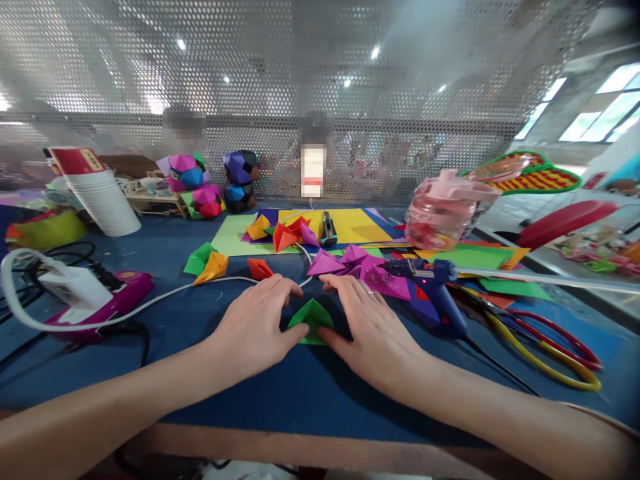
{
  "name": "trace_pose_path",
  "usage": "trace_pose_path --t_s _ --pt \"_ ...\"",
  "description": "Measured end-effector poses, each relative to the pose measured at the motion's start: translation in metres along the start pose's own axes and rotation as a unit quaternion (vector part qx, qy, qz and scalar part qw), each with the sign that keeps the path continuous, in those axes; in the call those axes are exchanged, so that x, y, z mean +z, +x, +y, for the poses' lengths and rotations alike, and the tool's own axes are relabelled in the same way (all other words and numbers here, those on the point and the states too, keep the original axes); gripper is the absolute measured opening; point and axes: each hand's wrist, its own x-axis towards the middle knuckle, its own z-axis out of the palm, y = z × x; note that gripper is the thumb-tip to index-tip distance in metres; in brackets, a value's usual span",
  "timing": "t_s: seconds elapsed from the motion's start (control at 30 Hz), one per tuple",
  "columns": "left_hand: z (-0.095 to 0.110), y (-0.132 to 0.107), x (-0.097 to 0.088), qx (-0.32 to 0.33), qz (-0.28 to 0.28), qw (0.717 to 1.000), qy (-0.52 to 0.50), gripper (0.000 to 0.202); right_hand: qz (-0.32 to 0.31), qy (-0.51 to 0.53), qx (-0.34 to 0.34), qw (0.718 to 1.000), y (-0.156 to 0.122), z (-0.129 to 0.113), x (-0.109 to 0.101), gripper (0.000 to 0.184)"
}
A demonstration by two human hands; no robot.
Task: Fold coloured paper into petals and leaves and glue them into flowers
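Observation:
A small green folded paper (313, 313) with a pointed top lies on the blue table in front of me. My left hand (257, 320) is at its left, with the thumb pressing on the paper and the fingers curled around the far side. From the right, my right hand (373, 327) holds it the same way, thumb on its lower edge; a ring shows on one finger. Just beyond the hands sit a red-orange folded paper piece (260, 269) and several magenta folded pieces (353, 259). An orange folded piece (213, 267) rests farther left.
A blue hot glue gun (440, 287) and scissors with red and yellow handles (545, 347) lie to the right. Behind are a stapler (328, 230), coloured sheets (350, 223) and a pink bottle (443, 210). Left stand a purple power strip (125, 293), a white cable (165, 300) and paper cups (105, 200).

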Motion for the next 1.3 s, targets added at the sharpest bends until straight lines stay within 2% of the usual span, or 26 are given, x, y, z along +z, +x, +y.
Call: trace_pose_path --t_s 0.13,0.2,0.43,0.57,0.63,0.77,0.87,0.93,1.0,1.17,1.3 --pt "-0.001 0.004 0.0 0.012 -0.043 0.999 -0.001 0.017 -0.045 0.031 -0.015 0.998 0.003 0.007 0.001 0.022" --pt "0.001 0.004 0.0 0.026 -0.05 0.998 -0.008 0.017 -0.044 0.06 -0.026 0.997 0.004 0.008 0.001 0.012" --pt "0.008 -0.001 -0.001 0.065 -0.025 0.997 -0.046 0.013 -0.032 0.106 -0.014 0.994 0.004 0.001 0.001 0.014" --pt "0.008 -0.002 -0.002 0.072 -0.034 0.99 -0.119 0.018 -0.018 0.117 0.005 0.993 0.002 -0.003 -0.002 0.02" --pt "0.008 0.0 -0.002 0.064 -0.014 0.983 -0.171 0.021 0.007 0.155 0.006 0.988 0.002 -0.004 -0.003 0.026" --pt "0.007 0.013 -0.002 0.04 0.032 0.951 -0.305 0.034 0.051 0.241 -0.008 0.969 0.015 -0.007 -0.009 0.041" --pt "0.008 0.034 -0.009 0.031 0.066 0.926 -0.371 0.04 0.089 0.248 -0.007 0.965 0.035 -0.007 -0.017 0.045" --pt "0.012 0.049 -0.016 0.022 0.087 0.917 -0.389 0.035 0.136 0.262 -0.004 0.955 0.053 -0.007 -0.021 0.041" --pt "0.015 0.062 -0.023 0.015 0.096 0.908 -0.408 0.019 0.177 0.301 0.013 0.937 0.07 -0.007 -0.021 0.035" --pt "0.013 0.075 -0.023 -0.052 0.189 0.857 -0.476 0.007 0.222 0.408 0.029 0.885 0.094 -0.004 0.001 0.02" --pt "0.001 0.07 -0.018 -0.064 0.179 0.844 -0.502 0.01 0.208 0.425 0.012 0.881 0.093 0.001 0.018 0.019"
